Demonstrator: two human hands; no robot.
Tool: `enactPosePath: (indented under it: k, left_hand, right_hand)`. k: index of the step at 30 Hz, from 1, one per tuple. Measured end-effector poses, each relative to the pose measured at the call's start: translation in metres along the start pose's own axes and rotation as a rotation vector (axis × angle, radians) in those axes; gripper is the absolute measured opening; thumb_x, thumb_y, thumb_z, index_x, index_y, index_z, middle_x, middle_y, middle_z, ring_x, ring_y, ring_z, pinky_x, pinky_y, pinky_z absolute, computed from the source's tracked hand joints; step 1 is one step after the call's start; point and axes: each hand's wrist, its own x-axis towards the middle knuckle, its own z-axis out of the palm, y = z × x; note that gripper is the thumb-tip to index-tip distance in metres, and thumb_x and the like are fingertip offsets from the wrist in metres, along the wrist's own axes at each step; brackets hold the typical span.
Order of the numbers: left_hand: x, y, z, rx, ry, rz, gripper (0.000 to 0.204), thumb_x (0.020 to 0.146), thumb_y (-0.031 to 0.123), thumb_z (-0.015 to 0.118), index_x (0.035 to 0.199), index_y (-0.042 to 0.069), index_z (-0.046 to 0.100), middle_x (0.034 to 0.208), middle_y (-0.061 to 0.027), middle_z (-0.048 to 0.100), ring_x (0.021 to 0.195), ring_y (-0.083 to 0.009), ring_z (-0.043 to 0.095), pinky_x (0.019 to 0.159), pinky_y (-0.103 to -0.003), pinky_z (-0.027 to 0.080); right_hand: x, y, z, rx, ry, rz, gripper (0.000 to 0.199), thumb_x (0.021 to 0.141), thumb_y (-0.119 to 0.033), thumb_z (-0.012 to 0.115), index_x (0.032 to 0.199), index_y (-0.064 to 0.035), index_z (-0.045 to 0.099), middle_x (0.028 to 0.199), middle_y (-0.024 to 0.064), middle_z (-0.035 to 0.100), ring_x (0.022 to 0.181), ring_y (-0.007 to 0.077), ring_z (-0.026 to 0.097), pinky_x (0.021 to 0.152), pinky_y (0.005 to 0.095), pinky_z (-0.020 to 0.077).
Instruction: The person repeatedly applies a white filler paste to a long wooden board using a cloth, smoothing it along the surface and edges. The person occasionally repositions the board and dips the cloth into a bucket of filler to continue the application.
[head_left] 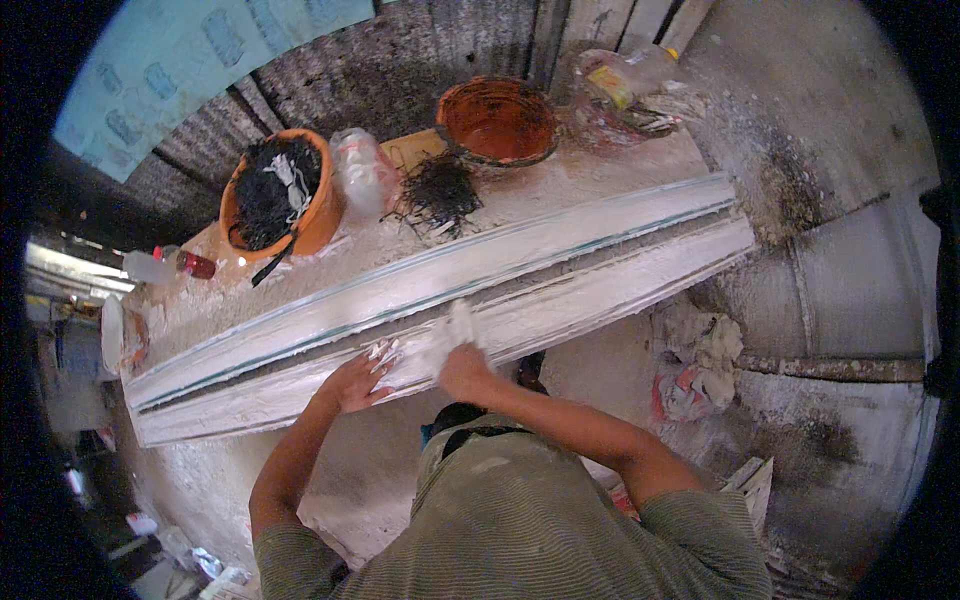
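Behind both hands, orange bowl (280,195) holds black fibres (268,190).

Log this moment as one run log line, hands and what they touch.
left hand: flat on white moulding | right hand: gripping white wad on moulding | behind: orange bowl of black fibre, empty bowl

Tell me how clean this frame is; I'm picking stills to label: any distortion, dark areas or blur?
Head view: fisheye bends the long white moulding into an arc; the corners are black; the left edge is dim; the right hand and the white wad it holds look slightly soft; the left hand lies flat, sharper.
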Motion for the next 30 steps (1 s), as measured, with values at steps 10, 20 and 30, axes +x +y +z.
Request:
enactPosePath:
  k: [10, 20, 30]
  left_hand:
    - [0.082, 0.024, -0.017, 0.065, -0.13, 0.185, 0.067, 0.101, 0.054, 0.04, 0.148, 0.006, 0.039, 0.157, -0.0198, 0.03, 0.133, -0.0382, 0.045, 0.114, -0.046, 0.033]
    - [0.298, 0.146, -0.05, -0.078, 0.01, 0.376, 0.07, 0.102, 0.052, 0.038, 0.152, 0.004, 0.03, 0.159, -0.0243, 0.022, 0.142, -0.0425, 0.033, 0.118, -0.045, 0.029]
    - [0.406, 0.236, -0.025, -0.107, 0.144, 0.424, 0.07, 0.099, 0.055, 0.044, 0.15, 0.008, 0.036, 0.157, -0.0204, 0.03, 0.135, -0.0433, 0.042, 0.114, -0.049, 0.035]
  right_hand:
    - [-0.029, 0.084, -0.01, 0.503, 0.059, 0.468, 0.042, 0.09, -0.025, 0.049, 0.108, 0.0074, 0.069, 0.116, 0.0278, 0.066, 0.105, 0.0446, 0.064, 0.091, 0.0529, 0.0501]
    - [-0.107, 0.422, 0.053, -0.221, 0.353, 0.83, 0.019, 0.076, -0.024, 0.064, 0.079, -0.0082, 0.075, 0.075, 0.0141, 0.071, 0.074, 0.0371, 0.069, 0.071, 0.0521, 0.0556]
    - [-0.14, 0.465, 0.025, -0.151, 0.603, 0.877, 0.027, 0.085, -0.019, 0.056, 0.072, -0.0019, 0.073, 0.078, 0.0229, 0.069, 0.077, 0.036, 0.071, 0.073, 0.0491, 0.0551]
